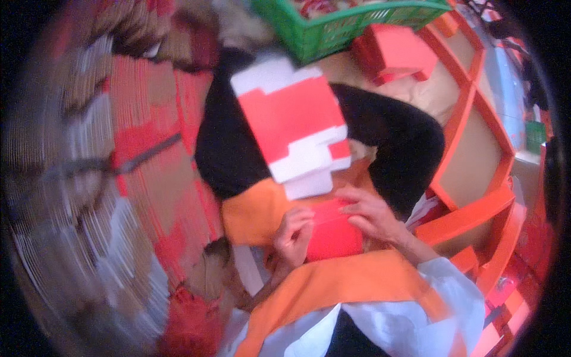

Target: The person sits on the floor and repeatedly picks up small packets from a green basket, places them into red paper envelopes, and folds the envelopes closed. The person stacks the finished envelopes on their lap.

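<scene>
In my lap, close to my orange apron, I hold a small red cardboard box (335,239). My left hand (293,236) is closed on its left side, thumb and fingers bent against the edge. My right hand (370,215) grips the upper right edge with curved fingers. Just beyond the box, a red and white flat carton blank (291,116) lies across my legs, its white flaps stepped at both ends; it looks like more than one sheet. The picture is slightly blurred, so the box's folds are hard to make out.
Stacks of flat cardboard blanks (151,107) fill the left, some tied with a dark strap (148,153). A green plastic crate (333,33) stands ahead, beside a folded red box (395,52). Orange-rimmed cardboard trays (476,149) lie along the right.
</scene>
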`<state>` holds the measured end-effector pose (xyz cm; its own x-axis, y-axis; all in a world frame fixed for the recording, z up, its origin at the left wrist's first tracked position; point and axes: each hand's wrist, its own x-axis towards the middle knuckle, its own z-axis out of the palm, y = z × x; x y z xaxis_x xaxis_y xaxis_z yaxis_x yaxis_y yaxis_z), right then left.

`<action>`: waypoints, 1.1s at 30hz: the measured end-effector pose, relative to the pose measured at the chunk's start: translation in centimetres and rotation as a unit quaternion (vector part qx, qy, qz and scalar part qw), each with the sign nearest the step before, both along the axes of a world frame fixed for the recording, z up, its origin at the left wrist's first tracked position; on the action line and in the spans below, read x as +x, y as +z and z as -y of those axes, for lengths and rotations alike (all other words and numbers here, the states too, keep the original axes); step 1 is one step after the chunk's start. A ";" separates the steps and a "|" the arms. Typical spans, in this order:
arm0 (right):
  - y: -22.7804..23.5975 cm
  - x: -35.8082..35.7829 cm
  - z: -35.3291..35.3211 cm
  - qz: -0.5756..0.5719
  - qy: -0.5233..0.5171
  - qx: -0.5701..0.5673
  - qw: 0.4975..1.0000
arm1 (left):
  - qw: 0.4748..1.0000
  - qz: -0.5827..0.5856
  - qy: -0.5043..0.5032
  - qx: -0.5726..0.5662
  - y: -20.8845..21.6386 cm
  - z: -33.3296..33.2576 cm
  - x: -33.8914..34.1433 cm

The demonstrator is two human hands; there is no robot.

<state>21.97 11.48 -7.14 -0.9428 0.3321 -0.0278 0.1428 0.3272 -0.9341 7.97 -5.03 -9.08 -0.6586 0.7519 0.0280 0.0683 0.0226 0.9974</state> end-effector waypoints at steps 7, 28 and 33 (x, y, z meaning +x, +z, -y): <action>3.8 -1.1 -7.9 -0.009 0.013 -0.050 0.999 | 0.998 -0.059 0.024 0.001 0.6 -3.8 -2.9; 1.2 -2.8 -15.4 -0.087 -0.424 0.139 0.891 | 0.916 -0.255 0.224 -0.213 -8.0 -11.9 -9.5; 0.7 -5.7 -5.5 -0.055 -0.283 -0.269 0.919 | 0.966 0.010 0.238 -0.098 -5.0 -10.7 -8.6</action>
